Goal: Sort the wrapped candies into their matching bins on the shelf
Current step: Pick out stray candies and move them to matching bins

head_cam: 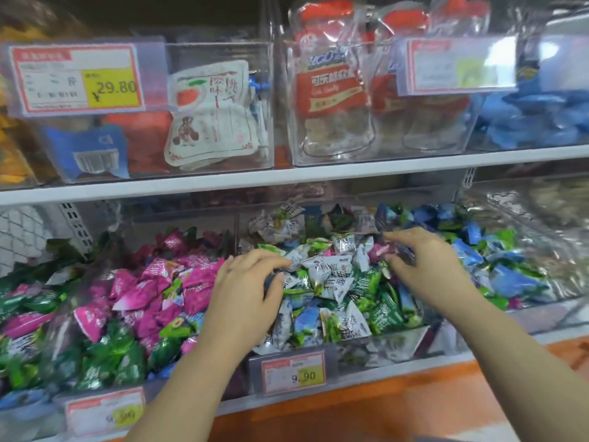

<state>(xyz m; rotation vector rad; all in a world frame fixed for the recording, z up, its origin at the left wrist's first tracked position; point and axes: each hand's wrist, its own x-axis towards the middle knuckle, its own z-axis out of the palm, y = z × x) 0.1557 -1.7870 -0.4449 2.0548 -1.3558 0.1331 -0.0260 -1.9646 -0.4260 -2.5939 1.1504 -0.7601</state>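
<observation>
Your right hand (430, 266) pinches a dark candy (402, 252) over the middle bin (350, 349); left hand (245, 282) is curled, can't tell if it's holding anything.

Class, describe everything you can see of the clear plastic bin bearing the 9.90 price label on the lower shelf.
The clear plastic bin sits on the lower shelf, open at the top. A red-bordered price label with a yellow 9.90 patch hangs on its front wall. White, green and blue wrapped candies heap inside. The left hand and right hand reach in, fingers curled among them; any grip is unclear.
</observation>
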